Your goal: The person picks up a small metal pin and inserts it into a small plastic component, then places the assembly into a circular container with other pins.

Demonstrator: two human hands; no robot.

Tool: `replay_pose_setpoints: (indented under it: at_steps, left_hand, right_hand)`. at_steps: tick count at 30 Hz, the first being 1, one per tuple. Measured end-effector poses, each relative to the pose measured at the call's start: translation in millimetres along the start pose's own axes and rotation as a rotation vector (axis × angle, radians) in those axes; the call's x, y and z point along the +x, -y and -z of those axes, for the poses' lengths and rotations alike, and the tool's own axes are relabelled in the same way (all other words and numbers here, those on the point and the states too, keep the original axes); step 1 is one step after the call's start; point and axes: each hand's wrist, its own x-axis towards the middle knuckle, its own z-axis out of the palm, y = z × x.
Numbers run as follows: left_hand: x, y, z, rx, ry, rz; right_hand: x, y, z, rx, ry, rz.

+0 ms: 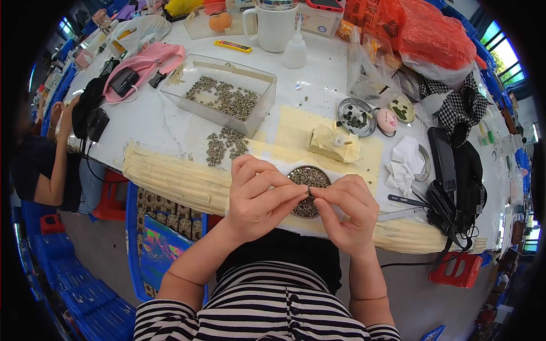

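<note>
My left hand (259, 194) and my right hand (351, 215) meet above a round metal dish (307, 166) at the table's near edge. Their fingertips come together on a tiny dark piece (309, 192), too small to name for sure. Thumb and forefinger of the left hand are closed in a pinch; the right forefinger touches the same spot, its thumb just below. Many small grey-brown metal-looking parts (305, 176) fill the dish beneath. A similar loose heap (224, 146) lies on the table to the left, beside a clear plastic box (230, 120) holding more of them.
Beyond the dish sits a tape-covered block (334, 144). A round tin (357, 117) with dark green bits, tweezers (405, 200) and black bags (446, 199) lie right. Farther back stand a white mug (277, 27) and squeeze bottle (295, 51). Another person (45, 165) sits left.
</note>
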Motion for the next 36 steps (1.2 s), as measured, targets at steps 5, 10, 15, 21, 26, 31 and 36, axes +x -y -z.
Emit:
replay_pose_setpoints:
  at_steps: [5, 10, 15, 21, 26, 31, 36]
  left_hand:
    - [2.1, 1.4, -0.1, 0.012, -0.011, -0.066]
    - [1.2, 1.8, 0.0, 0.001, -0.005, -0.077]
    - [-0.4, 0.9, -0.3, -0.013, 0.016, -0.075]
    - [0.0, 0.5, 0.2, 0.001, 0.010, -0.086]
    - [1.0, 1.6, -2.3, 0.014, -0.018, -0.059]
    - [1.3, 2.0, -1.2, 0.014, -0.005, -0.060]
    - [1.6, 1.4, -1.6, 0.015, -0.003, -0.062]
  right_hand:
    - [-0.5, -0.1, -0.7, 0.014, 0.034, -0.015]
    - [0.5, -0.1, 0.1, 0.008, 0.072, -0.030]
    - [1.1, -2.1, -1.4, 0.033, 0.124, -0.022]
    - [0.4, -3.9, -1.4, -0.005, 0.082, 0.006]
    - [1.8, -1.3, -2.7, -0.074, -0.038, 0.013]
    - [1.6, -1.5, -2.6, -0.085, -0.004, 0.040]
    - [0.6, -3.0, -3.0, -0.095, -0.004, 0.060]
